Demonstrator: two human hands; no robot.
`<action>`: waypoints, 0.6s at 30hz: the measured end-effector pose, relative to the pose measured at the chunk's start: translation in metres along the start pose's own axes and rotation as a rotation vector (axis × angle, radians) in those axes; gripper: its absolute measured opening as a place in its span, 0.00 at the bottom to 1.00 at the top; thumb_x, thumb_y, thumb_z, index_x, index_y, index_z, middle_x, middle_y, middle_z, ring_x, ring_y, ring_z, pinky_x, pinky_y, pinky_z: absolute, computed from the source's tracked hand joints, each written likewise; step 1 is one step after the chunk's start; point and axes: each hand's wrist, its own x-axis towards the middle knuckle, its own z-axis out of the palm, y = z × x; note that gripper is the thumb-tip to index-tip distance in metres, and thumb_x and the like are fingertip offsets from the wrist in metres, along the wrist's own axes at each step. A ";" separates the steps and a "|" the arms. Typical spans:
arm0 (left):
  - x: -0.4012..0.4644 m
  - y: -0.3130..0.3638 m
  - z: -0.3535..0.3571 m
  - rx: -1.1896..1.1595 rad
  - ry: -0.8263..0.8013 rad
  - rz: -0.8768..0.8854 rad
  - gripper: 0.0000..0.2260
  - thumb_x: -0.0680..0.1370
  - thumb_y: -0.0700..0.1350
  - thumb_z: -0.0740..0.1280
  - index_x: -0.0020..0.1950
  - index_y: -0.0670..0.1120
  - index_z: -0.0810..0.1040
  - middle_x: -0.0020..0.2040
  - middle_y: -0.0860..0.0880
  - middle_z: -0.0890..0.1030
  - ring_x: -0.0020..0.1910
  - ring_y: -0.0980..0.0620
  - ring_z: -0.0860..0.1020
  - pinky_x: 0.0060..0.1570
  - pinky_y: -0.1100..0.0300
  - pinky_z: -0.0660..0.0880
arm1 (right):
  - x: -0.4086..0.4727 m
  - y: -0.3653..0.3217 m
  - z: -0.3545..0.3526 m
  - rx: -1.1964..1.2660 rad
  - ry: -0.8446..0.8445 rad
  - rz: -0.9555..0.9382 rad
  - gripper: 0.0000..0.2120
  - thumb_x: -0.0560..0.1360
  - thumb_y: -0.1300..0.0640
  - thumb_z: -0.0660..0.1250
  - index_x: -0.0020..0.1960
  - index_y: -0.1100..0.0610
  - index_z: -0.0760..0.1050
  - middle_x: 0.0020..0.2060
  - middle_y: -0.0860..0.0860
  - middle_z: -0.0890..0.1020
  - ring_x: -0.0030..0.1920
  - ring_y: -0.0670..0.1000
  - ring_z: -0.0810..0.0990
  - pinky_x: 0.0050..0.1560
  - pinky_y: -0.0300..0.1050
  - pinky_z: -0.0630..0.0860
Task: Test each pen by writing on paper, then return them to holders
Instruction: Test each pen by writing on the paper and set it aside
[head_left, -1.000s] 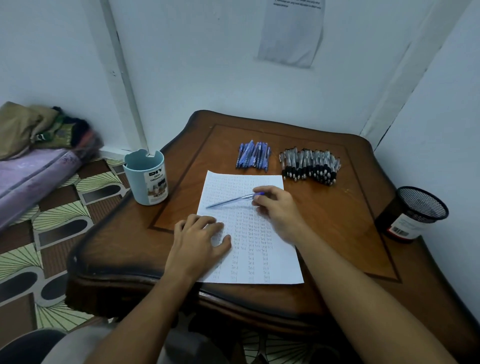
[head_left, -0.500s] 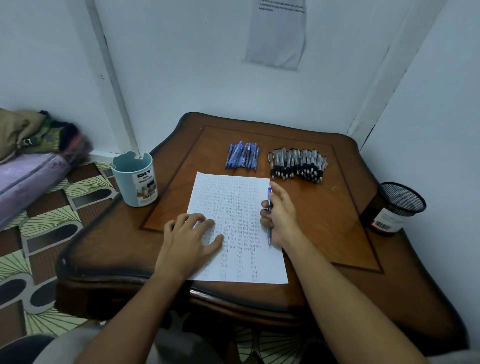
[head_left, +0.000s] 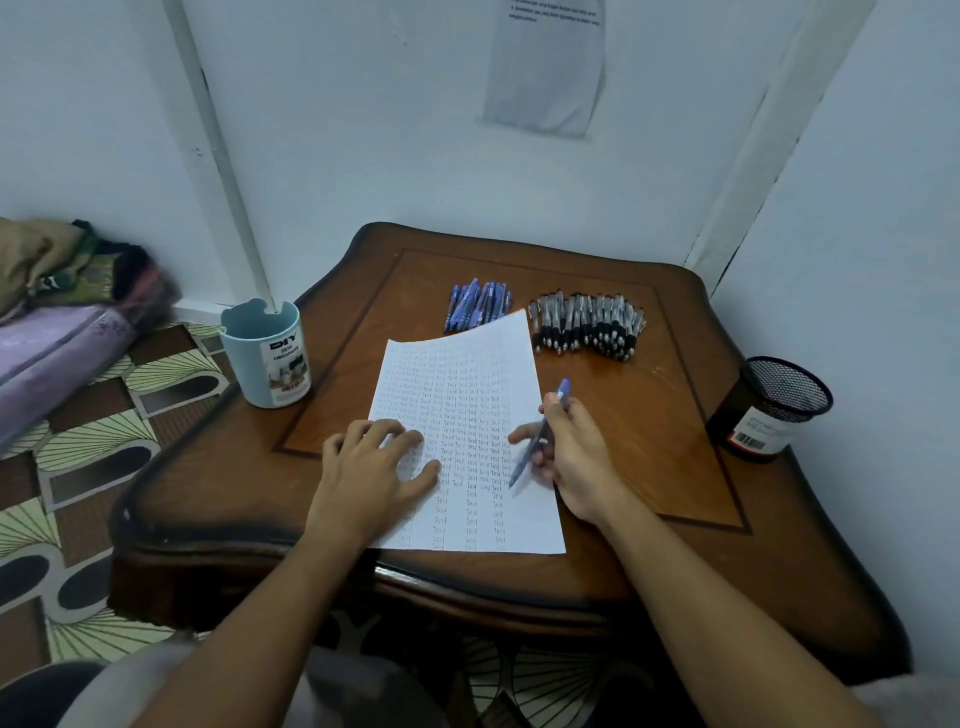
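Note:
A white sheet of paper (head_left: 467, 374), covered with rows of small handwritten words, lies in the middle of the wooden table (head_left: 675, 467). My left hand (head_left: 374, 467) rests flat on the sheet's lower left part. My right hand (head_left: 571, 457) grips a blue pen (head_left: 540, 436) in a writing hold, its tip down at the sheet's right side. A pile of blue pens (head_left: 478, 306) and a pile of black-grip pens (head_left: 587, 325) lie beyond the sheet. A light-blue holder (head_left: 267, 353) stands at the left, a black mesh holder (head_left: 774, 408) at the right.
White walls close in behind and to the right of the table, with a paper notice (head_left: 545, 67) taped up. To the left lie a patterned floor mat (head_left: 78, 457) and folded bedding (head_left: 62, 312). The sheet's far right corner is lifted slightly.
My right hand has turned the pen from lying sideways across the sheet into an upright writing hold and brought its tip down at the right side. The left hand stays on the paper.

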 end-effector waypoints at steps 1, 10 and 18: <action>0.000 0.000 0.000 0.001 -0.006 -0.001 0.25 0.73 0.68 0.54 0.60 0.58 0.79 0.61 0.60 0.74 0.65 0.56 0.66 0.64 0.52 0.56 | -0.003 0.001 -0.003 -0.010 -0.022 -0.009 0.06 0.85 0.52 0.55 0.56 0.54 0.66 0.38 0.59 0.85 0.27 0.50 0.75 0.25 0.39 0.69; -0.001 0.002 -0.001 -0.005 -0.006 -0.005 0.25 0.72 0.68 0.54 0.60 0.58 0.79 0.62 0.60 0.74 0.65 0.56 0.65 0.64 0.52 0.57 | -0.022 0.020 -0.012 -0.196 -0.136 -0.135 0.10 0.79 0.70 0.65 0.52 0.60 0.66 0.38 0.61 0.80 0.36 0.58 0.81 0.37 0.50 0.79; 0.000 0.002 -0.001 -0.015 0.003 -0.005 0.25 0.72 0.68 0.55 0.60 0.58 0.80 0.61 0.59 0.75 0.64 0.56 0.66 0.64 0.52 0.57 | -0.028 0.024 -0.014 -0.294 -0.112 -0.228 0.13 0.77 0.70 0.68 0.52 0.58 0.65 0.39 0.61 0.80 0.38 0.60 0.82 0.37 0.49 0.79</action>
